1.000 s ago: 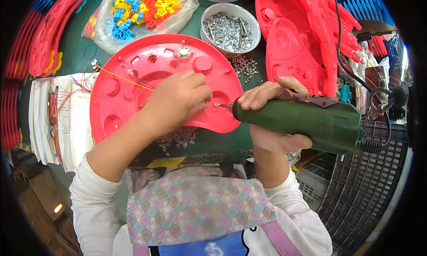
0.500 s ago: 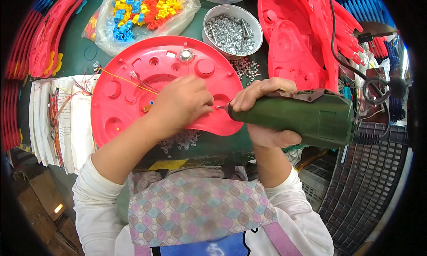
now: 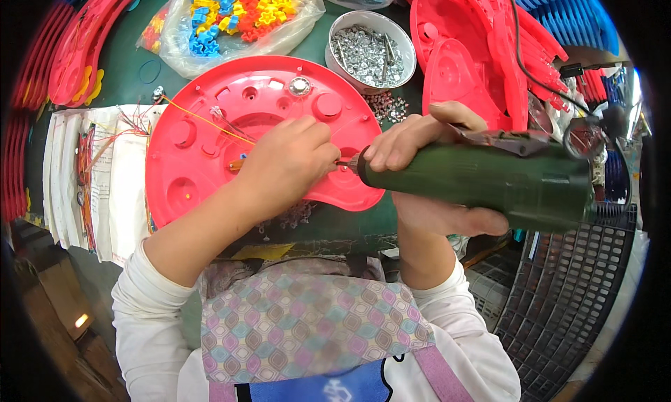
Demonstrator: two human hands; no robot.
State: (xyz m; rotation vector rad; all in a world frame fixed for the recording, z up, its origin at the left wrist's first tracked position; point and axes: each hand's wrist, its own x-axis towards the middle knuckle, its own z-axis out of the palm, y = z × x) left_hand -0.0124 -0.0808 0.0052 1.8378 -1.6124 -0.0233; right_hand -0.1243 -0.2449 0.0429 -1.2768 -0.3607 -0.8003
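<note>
A red plastic shell [image 3: 231, 74], rounded along its far edge, lies with its moulded hollows and posts facing up. My left hand [image 3: 290, 157] is over its near right part, fingertips pinched together; whatever they hold is hidden. My right hand [image 3: 419, 147] is wrapped round a green electric screwdriver [image 3: 489, 185], held nearly level above the shell's right edge. Its bit [image 3: 345, 164] points left and meets my left fingertips. A round silver part [image 3: 300, 87] sits in the shell's far side, and a yellow wire [image 3: 203, 115] runs across it from the left.
A white bowl of screws [image 3: 369, 81] stands behind the shell, with loose small screws [image 3: 386, 107] beside it. A plastic bag [image 3: 175, 42] holds coloured star-shaped pieces. More red shells [image 3: 454, 74] are stacked at the right. White packets with wires [image 3: 126, 164] lie left. The screwdriver's cord [image 3: 521, 46] hangs at the right.
The screwdriver's bit has come up to my left fingertips, and its rear end has swung right and slightly down. My left hand stays pinched over the shell. The view has shifted slightly.
</note>
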